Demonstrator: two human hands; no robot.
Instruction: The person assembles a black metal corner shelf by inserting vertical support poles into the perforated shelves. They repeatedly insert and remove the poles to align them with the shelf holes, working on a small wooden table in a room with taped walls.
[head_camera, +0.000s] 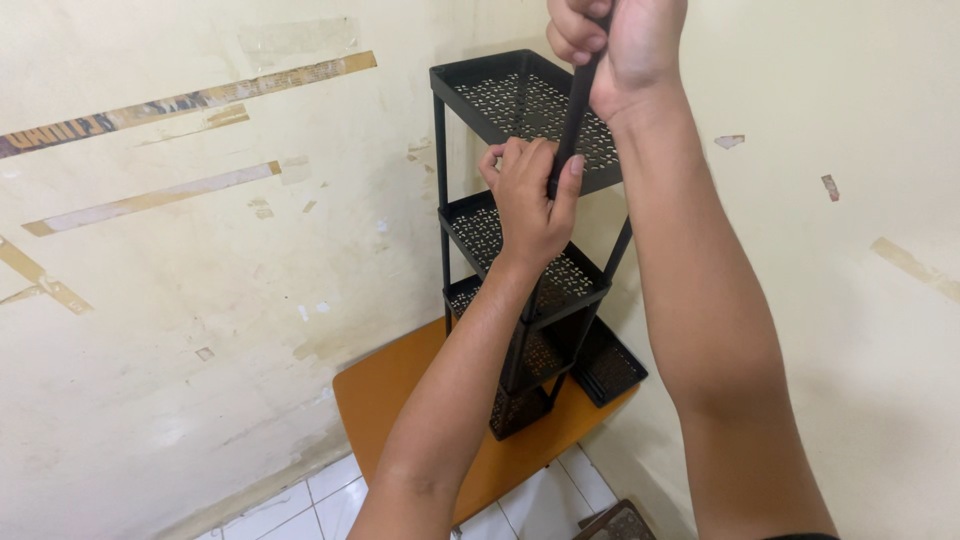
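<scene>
Both forearms raised from the bottom edge toward a black rack (520, 230) standing on an orange worktop (400, 400) in a room corner.

Right hand (620, 45) at the top edge, fisted tight around the upper end of a thin black rod (573, 115), wrist bent, forearm dropping steeply to the lower right. Left hand (530, 195) lower, fingers curled and thumb pressed along the rod's lower end, right at the front corner of the top shelf (520, 100); forearm slanting down to the lower left. Rod leaning slightly, held between the two hands, its bottom hidden behind the left hand.

Rack: matt black, slim square posts, shallow rectangular trays with raised rims and perforated floors, dots of pale wall showing through. Three tiers stacked, the lower ones partly hidden by the left arm. One loose tray (610, 368) of the same make lying flat on the worktop, just beside the rack's foot.

Worktop smooth, rounded at the corner. Walls cream, scuffed, streaked with strips of old tape residue. White tiled floor (330, 495) below.
</scene>
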